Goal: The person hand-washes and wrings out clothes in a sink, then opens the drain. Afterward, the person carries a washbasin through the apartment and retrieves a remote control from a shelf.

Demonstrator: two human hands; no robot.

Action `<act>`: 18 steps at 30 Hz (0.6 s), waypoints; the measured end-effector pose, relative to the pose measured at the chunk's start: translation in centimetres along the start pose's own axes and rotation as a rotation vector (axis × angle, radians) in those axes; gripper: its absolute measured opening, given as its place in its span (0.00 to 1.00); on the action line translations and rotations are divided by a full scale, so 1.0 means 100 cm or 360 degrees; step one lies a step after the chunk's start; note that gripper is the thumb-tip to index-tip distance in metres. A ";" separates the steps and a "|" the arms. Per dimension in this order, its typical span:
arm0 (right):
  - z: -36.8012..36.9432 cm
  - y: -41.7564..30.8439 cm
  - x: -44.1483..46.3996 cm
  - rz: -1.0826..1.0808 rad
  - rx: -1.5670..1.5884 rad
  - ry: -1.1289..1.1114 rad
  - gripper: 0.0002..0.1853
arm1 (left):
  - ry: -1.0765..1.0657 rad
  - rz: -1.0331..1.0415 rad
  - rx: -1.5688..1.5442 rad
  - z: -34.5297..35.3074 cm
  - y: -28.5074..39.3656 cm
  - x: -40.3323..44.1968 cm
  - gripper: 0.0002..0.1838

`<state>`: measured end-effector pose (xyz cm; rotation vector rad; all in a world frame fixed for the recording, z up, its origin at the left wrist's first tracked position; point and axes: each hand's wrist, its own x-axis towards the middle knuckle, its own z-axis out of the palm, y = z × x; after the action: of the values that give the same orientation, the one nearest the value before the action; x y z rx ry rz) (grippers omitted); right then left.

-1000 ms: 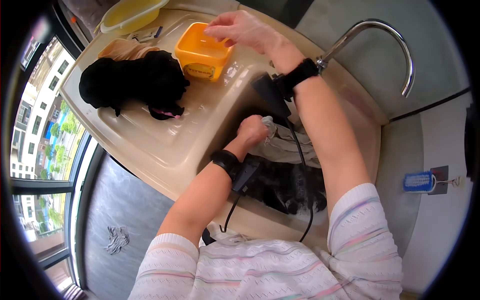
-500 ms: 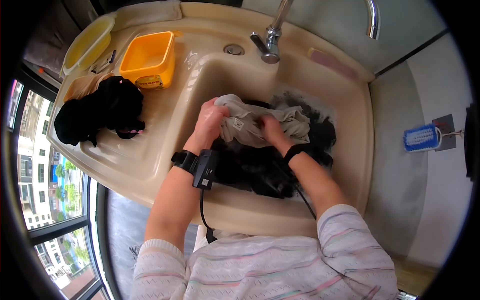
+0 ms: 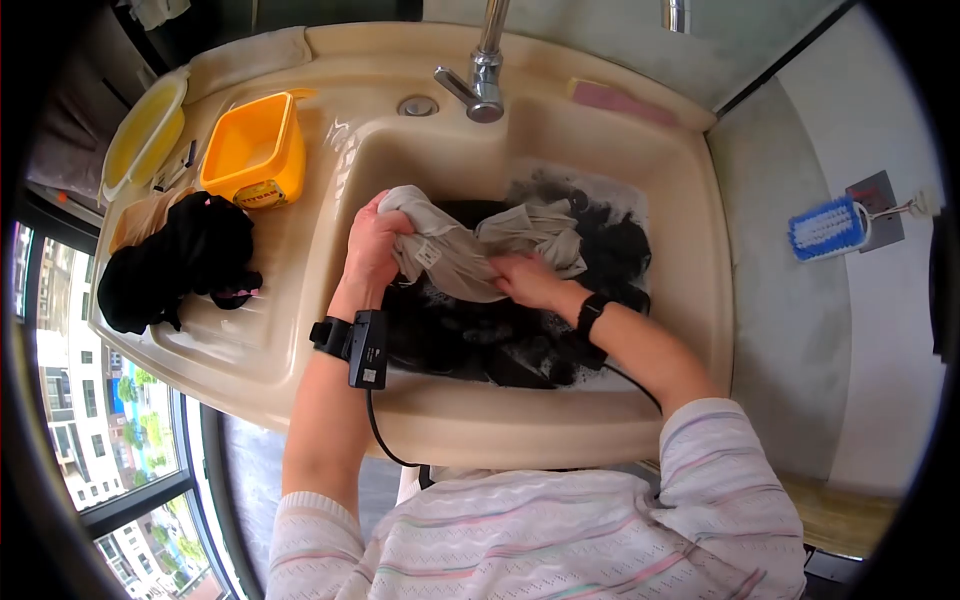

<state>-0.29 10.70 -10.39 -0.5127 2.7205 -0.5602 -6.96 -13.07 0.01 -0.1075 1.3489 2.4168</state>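
Note:
A light grey garment (image 3: 455, 255) with a small white label is stretched between my hands over the sink basin. My left hand (image 3: 374, 240) grips its left end, fingers wrapped round the bunched cloth. Lower down and to the right, my right hand (image 3: 530, 280) is closed on the cloth's middle part. Beneath it, dark wet clothes (image 3: 470, 335) lie in soapy water, with foam along the edges. What kind of garment the grey one is, I cannot tell.
Black clothing (image 3: 180, 260) lies on the ledge left of the basin, near a yellow-orange tub (image 3: 285, 165) and a pale yellow basin (image 3: 145, 140). The faucet (image 3: 485, 85) rises behind the sink (image 3: 420, 420). A blue-and-white brush (image 3: 828, 229) hangs on the right wall.
My hands have moved apart, and the grey garment is spread wider between them. My right hand has come lower on the cloth. The view has shifted slightly.

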 end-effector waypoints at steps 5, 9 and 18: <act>-0.093 0.003 0.001 0.0155 0.0264 -0.0231 0.27 | -0.0333 -0.0068 -0.0044 0.012 0.012 -0.010 0.20; -0.094 -0.046 0.017 -0.0523 0.1031 -0.0074 0.31 | -0.0715 -0.0209 -0.0147 0.009 0.010 -0.013 0.23; -0.075 0.010 -0.034 0.0405 0.1115 0.0160 0.20 | -0.0326 0.0018 0.0673 -0.005 0.029 -0.014 0.16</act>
<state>-0.36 15.27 -3.52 0.0426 2.3880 -1.3994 -6.71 -15.21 2.40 0.2510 1.7224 2.0301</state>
